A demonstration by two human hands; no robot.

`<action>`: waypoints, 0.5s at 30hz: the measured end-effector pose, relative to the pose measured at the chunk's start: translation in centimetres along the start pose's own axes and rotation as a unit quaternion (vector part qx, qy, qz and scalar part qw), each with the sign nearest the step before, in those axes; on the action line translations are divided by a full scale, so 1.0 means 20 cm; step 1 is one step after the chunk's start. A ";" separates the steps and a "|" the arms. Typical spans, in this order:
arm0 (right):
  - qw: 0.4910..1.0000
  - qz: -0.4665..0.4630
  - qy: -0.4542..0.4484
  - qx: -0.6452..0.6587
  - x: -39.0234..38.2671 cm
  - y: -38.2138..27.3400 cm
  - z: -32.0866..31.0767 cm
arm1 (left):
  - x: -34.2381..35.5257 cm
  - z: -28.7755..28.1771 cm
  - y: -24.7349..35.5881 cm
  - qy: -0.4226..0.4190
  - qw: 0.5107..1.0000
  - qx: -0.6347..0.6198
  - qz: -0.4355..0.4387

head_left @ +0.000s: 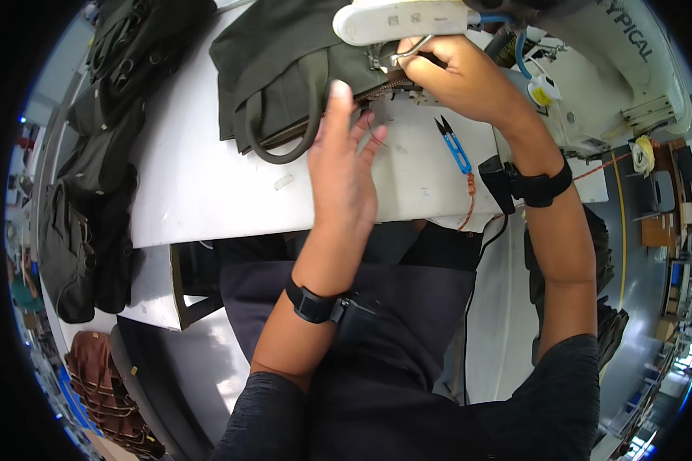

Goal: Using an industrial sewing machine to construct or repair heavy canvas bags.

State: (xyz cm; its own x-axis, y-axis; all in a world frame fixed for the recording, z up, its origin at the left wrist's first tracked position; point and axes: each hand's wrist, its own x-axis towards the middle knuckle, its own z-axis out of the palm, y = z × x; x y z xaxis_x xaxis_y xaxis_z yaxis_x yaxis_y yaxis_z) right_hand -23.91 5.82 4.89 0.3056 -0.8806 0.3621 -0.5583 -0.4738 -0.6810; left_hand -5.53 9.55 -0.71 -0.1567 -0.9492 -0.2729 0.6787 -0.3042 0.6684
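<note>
We're working at the sewing machine (592, 69) at the far right corner of the bench (207, 192). The olive-green bag (284, 69) is lying flat on the bench's far edge, its zipper end pushed under the machine's white head so the seam is sitting right at the needle area.

Right hand (457, 77) is curling around that end of the bag just below the head, fingers pinching the fabric by the metal presser hardware, apparently to keep the seam lined up. Exact grip is partly hidden by the machine head.

Left hand (344, 165) is open and released, fingers straight, palm hovering over the bench just beside the bag's looped handle (284, 146); we can't tell whether the fingertips are touching the cloth.

Bag is looking like heavy woven canvas, matte, with a stiff rounded strap handle. Blue thread snips (455, 146) are lying on the bare white bench near the right hand, within easy reach, tethered by an orange cord (469, 203) dropping over the near edge.

Dark finished bags (100, 154) are stacking along the left edge; bench top is smooth, white, laminate-like.
</note>
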 end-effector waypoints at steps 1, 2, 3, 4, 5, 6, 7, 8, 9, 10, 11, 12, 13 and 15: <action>0.999 0.032 0.012 -0.004 -0.01 0.00 0.01 | 0.03 -0.01 0.01 -0.040 0.999 0.001 0.013; 0.998 0.064 0.025 -0.009 -0.02 0.00 0.02 | 0.06 -0.01 0.01 -0.040 0.999 0.008 0.020; 0.997 0.073 0.030 -0.010 -0.03 0.00 0.04 | 0.09 0.00 0.01 -0.051 0.998 0.013 0.029; 0.996 0.040 0.071 -0.045 -0.05 -0.01 0.06 | 0.12 0.00 0.01 -0.072 0.996 0.014 0.051; 0.990 0.006 0.111 -0.082 -0.06 -0.01 0.08 | 0.15 0.01 0.00 -0.069 0.997 0.020 0.035; 0.981 -0.031 0.145 -0.124 -0.07 -0.01 0.10 | 0.18 0.03 0.00 -0.105 0.993 0.018 0.047; 0.961 -0.087 0.198 -0.172 -0.07 -0.01 0.12 | 0.21 0.04 0.00 -0.157 0.985 0.009 0.075; 0.956 -0.082 0.205 -0.193 -0.08 -0.02 0.13 | 0.24 0.05 0.00 -0.152 0.986 0.012 0.062; 0.965 -0.045 0.199 -0.162 -0.08 -0.02 0.14 | 0.26 0.06 0.00 -0.180 0.981 0.033 0.064; 0.973 -0.005 0.192 -0.129 -0.09 -0.02 0.15 | 0.28 0.07 0.00 -0.202 0.976 0.055 0.055; 0.971 -0.004 0.199 -0.134 -0.09 -0.03 0.15 | 0.31 0.07 0.02 -0.208 0.975 0.077 0.025; 0.970 0.005 0.200 -0.135 -0.09 -0.03 0.15 | 0.32 0.07 0.02 -0.240 0.967 0.079 0.041; 0.970 0.015 0.200 -0.137 -0.10 -0.04 0.15 | 0.34 0.07 0.03 -0.246 0.966 0.066 0.038; 0.961 -0.001 0.210 -0.178 -0.11 -0.06 0.16 | 0.36 0.06 0.03 -0.263 0.964 0.039 0.033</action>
State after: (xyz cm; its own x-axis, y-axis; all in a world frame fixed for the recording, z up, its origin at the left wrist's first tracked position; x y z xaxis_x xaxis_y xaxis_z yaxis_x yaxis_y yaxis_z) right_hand -21.42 8.38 2.89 0.0107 -0.7692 0.6389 -0.8092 -0.3820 -0.4464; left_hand -7.17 2.45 -1.52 -0.4700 -0.8704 0.1469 0.6474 -0.2268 0.7276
